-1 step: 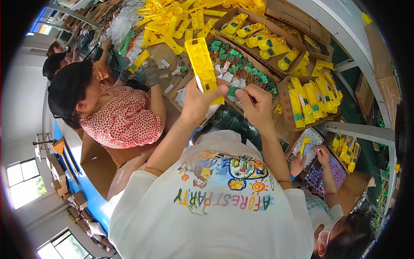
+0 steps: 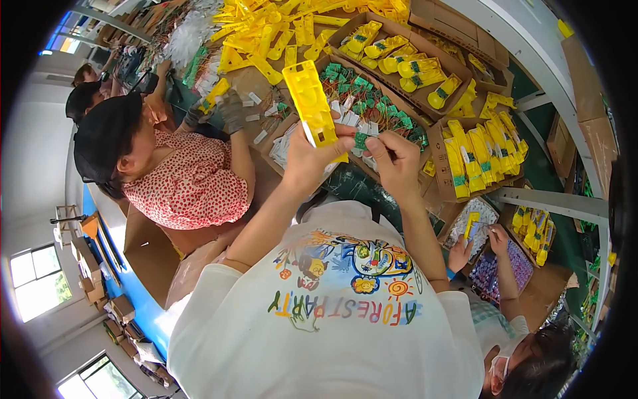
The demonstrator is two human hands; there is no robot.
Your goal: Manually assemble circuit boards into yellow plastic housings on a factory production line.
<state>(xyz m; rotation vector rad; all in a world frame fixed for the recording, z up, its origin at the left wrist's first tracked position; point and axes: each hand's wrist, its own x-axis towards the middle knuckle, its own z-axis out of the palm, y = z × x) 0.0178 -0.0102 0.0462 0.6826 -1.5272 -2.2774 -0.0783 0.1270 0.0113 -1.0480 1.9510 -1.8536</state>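
Note:
My left hand [image 2: 307, 161] is closed around the lower part of a long yellow plastic housing [image 2: 308, 98], its hollow, ribbed inside showing. A white piece lies along its lower left edge, partly hidden by my fingers. My right hand [image 2: 397, 161] pinches a small green circuit board [image 2: 361, 140] between thumb and fingers, close beside the housing. The left thumb reaches to the board's near edge; whether it presses on it, I cannot tell. Beyond my hands, a cardboard box [image 2: 425, 122] holds several green boards with wires and white parts [image 2: 372, 100].
Loose yellow housings [image 2: 266, 40] are heaped at the far side. Boxes of yellow parts with green boards [image 2: 399, 60] stand at the far right and right [image 2: 482, 159]. A gloved co-worker [image 2: 189, 166] works at left; another co-worker's hands [image 2: 497, 239] hold a yellow part at lower right.
The yellow housing has tipped slightly to the left and sunk a little in my left hand. The circuit board has shifted slightly to the right. Both hands keep their hold.

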